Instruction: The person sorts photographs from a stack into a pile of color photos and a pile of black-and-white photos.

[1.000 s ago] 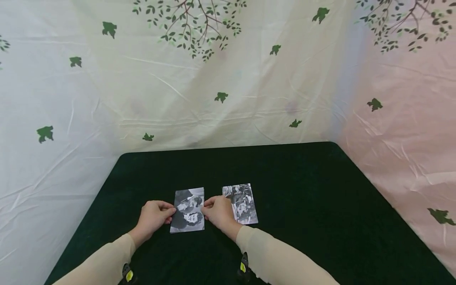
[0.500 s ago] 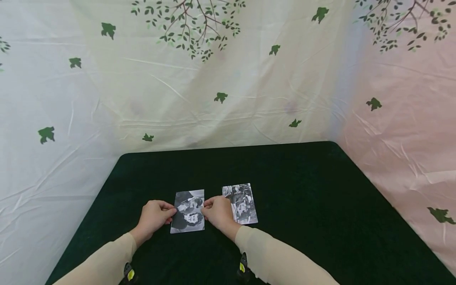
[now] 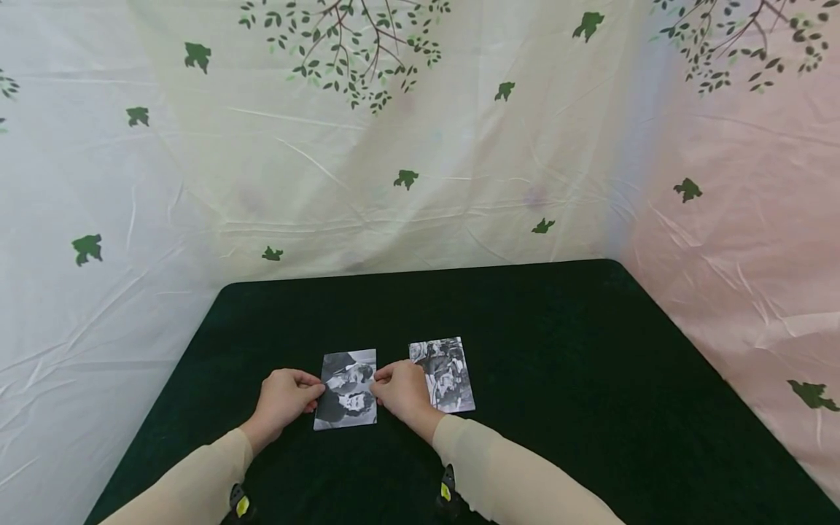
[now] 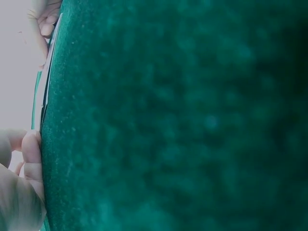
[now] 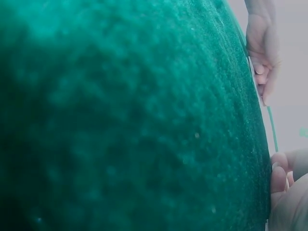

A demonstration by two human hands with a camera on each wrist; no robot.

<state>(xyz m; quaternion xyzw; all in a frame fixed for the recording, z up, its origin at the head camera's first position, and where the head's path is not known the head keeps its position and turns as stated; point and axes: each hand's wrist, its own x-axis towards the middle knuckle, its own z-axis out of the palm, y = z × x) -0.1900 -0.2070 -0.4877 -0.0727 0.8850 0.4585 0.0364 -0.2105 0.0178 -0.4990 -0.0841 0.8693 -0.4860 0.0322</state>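
A black-and-white photo print (image 3: 348, 408) lies between my hands in the head view, its picture turned sideways. My left hand (image 3: 281, 401) pinches its left edge between thumb and fingers. On the opposite edge my right hand (image 3: 403, 391) pinches it the same way. A second black-and-white print (image 3: 453, 372) rests to the right, its lower left part hidden behind my right hand. The left wrist view catches the held print edge-on as a thin strip (image 4: 54, 43), low over the green cloth, with the left fingers (image 4: 32, 149) at its near end.
A dark green cloth-covered table (image 3: 564, 379) spreads around the prints, with rounded far corners. Behind it hangs a pale curtain (image 3: 315, 182) printed with leaves and branches, turning pink at the right. Black bands with yellow marks sit under both cream sleeves (image 3: 518, 467).
The held print's far edge has come slightly down toward me since a second ago, lying a bit lower now. Both hands keep their grip in nearly the same place.
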